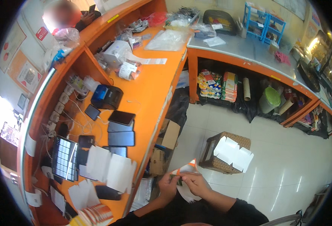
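Note:
Close to my body, both hands grip a thin cardboard carton blank (188,168), partly folded, with orange and white print outside and plain white inside. My left hand (167,187) pinches its left side. My right hand (197,184) holds the right side, its thumb pressed near the middle. A white flap hangs below the fingers, and my hands hide part of the carton. Just beyond my right hand, a flat white carton blank (230,150) lies on a woven stool (226,137). More white blanks (111,169) lie on the orange counter to the left.
On the orange counter (156,81) are several phones (121,138), a tablet-like screen (65,158), a blue-black printer (107,97) and a white label printer (117,52). Cardboard boxes (170,136) stand beneath it. Across the counter, a person (66,17) holds a phone. A metal-topped table (241,52) stands ahead.

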Action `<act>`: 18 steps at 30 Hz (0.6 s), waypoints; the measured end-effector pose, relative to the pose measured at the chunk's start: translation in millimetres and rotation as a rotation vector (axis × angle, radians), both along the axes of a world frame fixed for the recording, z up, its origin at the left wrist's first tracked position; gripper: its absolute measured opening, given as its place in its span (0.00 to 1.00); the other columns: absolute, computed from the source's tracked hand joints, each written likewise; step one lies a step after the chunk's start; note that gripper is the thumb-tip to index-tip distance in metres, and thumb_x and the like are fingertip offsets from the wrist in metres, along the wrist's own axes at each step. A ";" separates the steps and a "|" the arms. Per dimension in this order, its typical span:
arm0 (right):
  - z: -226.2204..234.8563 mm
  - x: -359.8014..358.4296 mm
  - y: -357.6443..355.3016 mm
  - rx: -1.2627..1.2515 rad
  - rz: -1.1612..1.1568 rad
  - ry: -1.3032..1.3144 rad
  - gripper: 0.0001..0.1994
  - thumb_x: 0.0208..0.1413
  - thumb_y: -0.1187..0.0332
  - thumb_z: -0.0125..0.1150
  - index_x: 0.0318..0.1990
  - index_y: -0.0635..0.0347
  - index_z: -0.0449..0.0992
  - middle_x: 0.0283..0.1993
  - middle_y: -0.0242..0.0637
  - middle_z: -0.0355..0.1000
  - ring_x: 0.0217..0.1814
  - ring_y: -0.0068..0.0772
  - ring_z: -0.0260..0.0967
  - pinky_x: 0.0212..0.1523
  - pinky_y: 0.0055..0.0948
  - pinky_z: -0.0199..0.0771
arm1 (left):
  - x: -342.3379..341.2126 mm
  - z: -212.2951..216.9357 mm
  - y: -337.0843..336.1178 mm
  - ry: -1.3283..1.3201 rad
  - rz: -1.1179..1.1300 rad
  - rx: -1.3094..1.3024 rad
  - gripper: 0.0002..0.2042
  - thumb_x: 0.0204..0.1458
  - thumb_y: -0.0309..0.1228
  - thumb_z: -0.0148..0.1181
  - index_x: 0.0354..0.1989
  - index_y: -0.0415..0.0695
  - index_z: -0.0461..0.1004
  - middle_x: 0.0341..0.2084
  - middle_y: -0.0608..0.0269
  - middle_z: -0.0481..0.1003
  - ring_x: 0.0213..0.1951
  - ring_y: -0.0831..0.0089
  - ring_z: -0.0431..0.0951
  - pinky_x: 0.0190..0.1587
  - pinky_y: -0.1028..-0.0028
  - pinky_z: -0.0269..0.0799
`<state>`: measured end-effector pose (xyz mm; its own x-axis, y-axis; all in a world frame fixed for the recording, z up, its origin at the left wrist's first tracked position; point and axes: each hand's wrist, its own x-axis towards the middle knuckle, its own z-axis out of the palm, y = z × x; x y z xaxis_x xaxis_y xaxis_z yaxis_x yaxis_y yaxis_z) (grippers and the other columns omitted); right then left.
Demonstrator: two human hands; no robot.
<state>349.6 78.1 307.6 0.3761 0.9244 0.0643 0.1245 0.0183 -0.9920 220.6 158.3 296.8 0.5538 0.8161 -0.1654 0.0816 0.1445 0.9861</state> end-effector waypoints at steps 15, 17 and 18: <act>157.3 100.1 175.6 0.524 -0.292 -0.446 0.08 0.56 0.73 0.54 0.34 0.67 0.79 0.32 0.44 0.77 0.32 0.35 0.75 0.35 0.29 0.74 | -24.1 113.2 179.6 -0.363 0.540 0.298 0.06 0.58 0.25 0.54 0.41 0.37 0.68 0.35 0.61 0.75 0.37 0.76 0.74 0.43 0.75 0.71; 140.8 152.2 208.1 0.450 -0.415 -0.445 0.09 0.59 0.72 0.53 0.35 0.67 0.79 0.34 0.44 0.77 0.35 0.34 0.75 0.38 0.29 0.73 | -3.7 108.5 209.2 -0.358 0.516 0.320 0.07 0.58 0.26 0.54 0.42 0.37 0.68 0.36 0.61 0.74 0.38 0.76 0.74 0.45 0.74 0.70; 130.6 185.3 227.6 0.413 -0.473 -0.391 0.09 0.59 0.71 0.52 0.36 0.66 0.79 0.36 0.43 0.77 0.39 0.34 0.74 0.42 0.30 0.72 | 9.8 107.9 226.7 -0.335 0.513 0.336 0.07 0.58 0.26 0.54 0.42 0.37 0.67 0.36 0.61 0.74 0.38 0.76 0.74 0.45 0.74 0.70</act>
<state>534.9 305.6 438.2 0.6070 0.5404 0.5828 0.5544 0.2375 -0.7976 230.4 384.9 404.7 0.0621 0.9651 0.2543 -0.2320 -0.2338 0.9442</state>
